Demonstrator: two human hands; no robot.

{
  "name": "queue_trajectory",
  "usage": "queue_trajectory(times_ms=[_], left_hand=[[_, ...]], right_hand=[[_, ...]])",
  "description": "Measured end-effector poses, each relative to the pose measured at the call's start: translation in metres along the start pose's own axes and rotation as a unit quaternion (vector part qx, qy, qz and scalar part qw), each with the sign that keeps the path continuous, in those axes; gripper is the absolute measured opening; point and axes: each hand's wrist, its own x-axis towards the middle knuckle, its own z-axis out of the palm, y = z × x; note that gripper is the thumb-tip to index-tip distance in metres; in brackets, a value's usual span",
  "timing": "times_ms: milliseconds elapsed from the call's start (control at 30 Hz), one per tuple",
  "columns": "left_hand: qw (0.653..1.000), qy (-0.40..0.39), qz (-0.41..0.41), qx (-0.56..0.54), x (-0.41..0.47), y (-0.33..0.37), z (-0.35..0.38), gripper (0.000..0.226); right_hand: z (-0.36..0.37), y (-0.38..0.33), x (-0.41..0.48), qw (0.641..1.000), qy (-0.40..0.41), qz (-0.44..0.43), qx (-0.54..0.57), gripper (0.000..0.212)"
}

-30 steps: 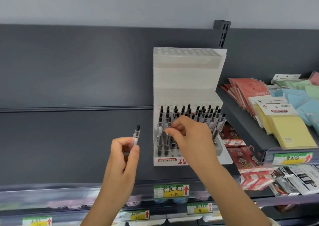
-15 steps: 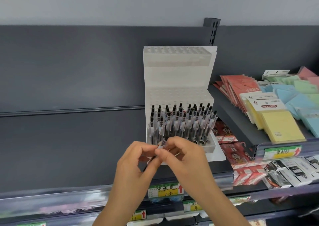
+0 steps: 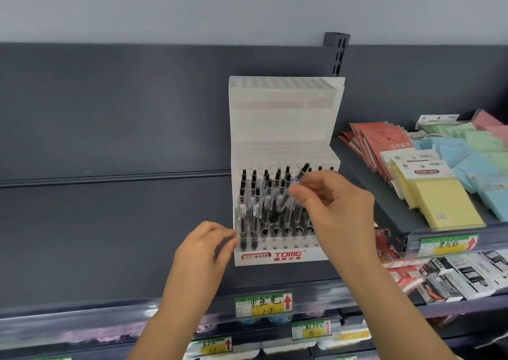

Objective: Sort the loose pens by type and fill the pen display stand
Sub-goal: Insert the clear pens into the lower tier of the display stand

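— One pen in play?
— Yep, just 1. My R hand point(image 3: 338, 211) has it pinched betw. thumb & index fingertips point(image 3: 295, 193). The pen point(image 3: 300, 177) is tilted, black cap end up & to the right. The part below my fingers gets lost among the other pens.

— Where's that vs. the stand?
— Right over the lowest tier of the white stand point(image 3: 283, 128), approx. mid-row, in front of the pens standing there. Can't tell if its tip is in a hole.

— And the other hand?
— My L hand point(image 3: 204, 247) sits lower, by the stand's front-left corner, fingers curled toward it. It's blurred, so I can't tell if it touches the stand or holds anything.

— What's in the stand?
— Clear-barrel, black-capped pens point(image 3: 254, 211), upright in the lowest tier, packed at left & centre. A few more caps show past my R hand. The 2 upper tiers show rows of holes. Red "TOME" lettering point(image 3: 288, 255) runs along the front lip.

— Surroundings?
— The stand sits on a dark grey shelf point(image 3: 275, 277) against a grey back panel point(image 3: 110, 112). To its right is a sloped shelf w/ red packets point(image 3: 382, 139), yellow sticky-note pads point(image 3: 445, 205) and blue pads point(image 3: 456, 156). Below the stand, a green & yellow price tag point(image 3: 264, 304) w/ a red arrow sits on the shelf edge. Black & white packets point(image 3: 467, 274) lie at lower right.
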Motion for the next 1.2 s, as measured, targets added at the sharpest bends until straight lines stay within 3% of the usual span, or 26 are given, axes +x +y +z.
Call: queue_trajectory(times_ms=[167,333,667,900,1200], left_hand=[[0.999,0.005,0.028,0.023,0.001,-0.003,-0.001,0.008],[0.999,0.01,0.041,0.034,0.001,-0.004,-0.001,0.006],[0.998,0.017,0.036,0.051,0.001,-0.003,-0.001,0.005],[0.997,0.022,0.041,0.058,0.001,-0.005,0.0,0.004],[0.997,0.019,0.029,0.075,0.0,-0.003,0.001,0.007]], right_hand=[[0.009,0.001,0.002,0.998,-0.033,-0.003,-0.046,0.003],[0.008,-0.003,0.009,0.994,-0.051,-0.03,-0.093,0.013],[0.005,-0.004,0.011,0.99,-0.068,-0.04,-0.118,0.013],[0.023,0.01,0.005,0.956,-0.181,-0.02,-0.229,0.022],[0.023,0.021,0.0,0.963,-0.162,-0.026,-0.215,0.019]])
